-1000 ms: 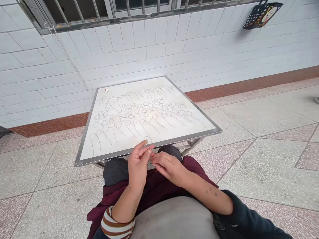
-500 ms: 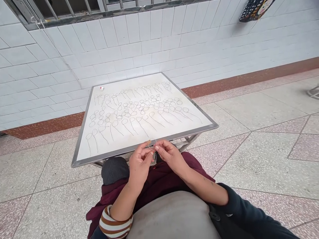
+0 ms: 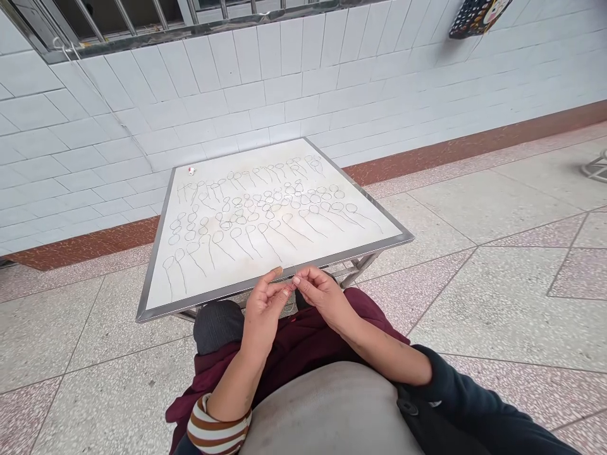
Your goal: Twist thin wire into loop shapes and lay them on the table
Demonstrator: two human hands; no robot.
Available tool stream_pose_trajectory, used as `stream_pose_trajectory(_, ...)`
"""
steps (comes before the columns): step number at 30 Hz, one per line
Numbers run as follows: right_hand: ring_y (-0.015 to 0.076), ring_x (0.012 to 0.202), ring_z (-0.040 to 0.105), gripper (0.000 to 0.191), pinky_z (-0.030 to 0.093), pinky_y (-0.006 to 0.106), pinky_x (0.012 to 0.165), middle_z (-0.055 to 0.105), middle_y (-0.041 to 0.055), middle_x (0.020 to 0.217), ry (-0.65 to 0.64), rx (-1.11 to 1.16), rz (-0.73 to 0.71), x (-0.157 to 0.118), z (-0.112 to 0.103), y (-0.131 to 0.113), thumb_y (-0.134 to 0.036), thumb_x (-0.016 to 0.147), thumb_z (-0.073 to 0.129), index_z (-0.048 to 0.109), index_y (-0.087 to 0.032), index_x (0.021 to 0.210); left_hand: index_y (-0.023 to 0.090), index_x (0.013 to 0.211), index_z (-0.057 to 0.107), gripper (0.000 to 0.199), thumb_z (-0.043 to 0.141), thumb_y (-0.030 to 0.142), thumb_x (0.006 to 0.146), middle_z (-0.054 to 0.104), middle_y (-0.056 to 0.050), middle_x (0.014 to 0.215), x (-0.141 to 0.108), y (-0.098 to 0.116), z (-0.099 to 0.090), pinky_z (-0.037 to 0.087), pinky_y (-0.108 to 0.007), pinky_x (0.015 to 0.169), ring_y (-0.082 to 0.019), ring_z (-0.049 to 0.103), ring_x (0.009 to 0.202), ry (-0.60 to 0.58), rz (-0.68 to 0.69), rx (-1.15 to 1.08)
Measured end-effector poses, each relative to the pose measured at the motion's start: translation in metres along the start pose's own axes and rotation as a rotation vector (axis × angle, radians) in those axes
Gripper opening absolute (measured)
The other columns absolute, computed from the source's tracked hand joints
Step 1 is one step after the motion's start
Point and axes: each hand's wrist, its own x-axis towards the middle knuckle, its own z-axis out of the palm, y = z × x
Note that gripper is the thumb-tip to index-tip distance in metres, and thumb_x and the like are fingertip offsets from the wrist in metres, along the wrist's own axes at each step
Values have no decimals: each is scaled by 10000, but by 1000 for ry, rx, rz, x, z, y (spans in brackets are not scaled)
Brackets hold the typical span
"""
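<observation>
My left hand [image 3: 267, 308] and my right hand [image 3: 321, 294] meet just past the near edge of a white table [image 3: 227, 265]. The thumb and fingers of each are pinched on a thin wire, hard to make out, with a faint loop of it hanging below the fingertips. On the tabletop lie several rows of thin wire pieces; in the front row, a looped wire [image 3: 169, 261] has a long tail. Small rings and figure-eight shapes fill the middle rows, and more tailed loops lie at the back.
A small red and white object [image 3: 191, 170] lies at the table's back left corner. Behind stands a white tiled wall [image 3: 265, 101] with a barred window. A patterned bag [image 3: 478, 18] hangs at the upper right. Part of a round metal frame [image 3: 595, 168] stands on the floor at right.
The fingertips have shifted slightly and the wire loop between them shows less clearly. The view has moved a little. Both hands stay pinched together.
</observation>
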Motion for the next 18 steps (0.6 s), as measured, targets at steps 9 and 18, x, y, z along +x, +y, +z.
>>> stream_pose_trajectory(9,74,497,311,284,249,224,463,412,-73,594,-25,-83,-53,0,3,1,-466,811,662,561,-201,789,203,1224,586,413,660,333,839,716,-31,869,2,-5,-2,469,-317,862,-168,635,848,34,77,95)
stream_pose_trajectory(18,70,480,382,242,323,188,427,456,-77,617,-63,-32,10,-3,3,7,-428,845,627,520,-215,887,193,1257,565,425,617,303,850,673,-21,778,1,-7,-7,471,-317,803,-191,637,819,-15,71,165)
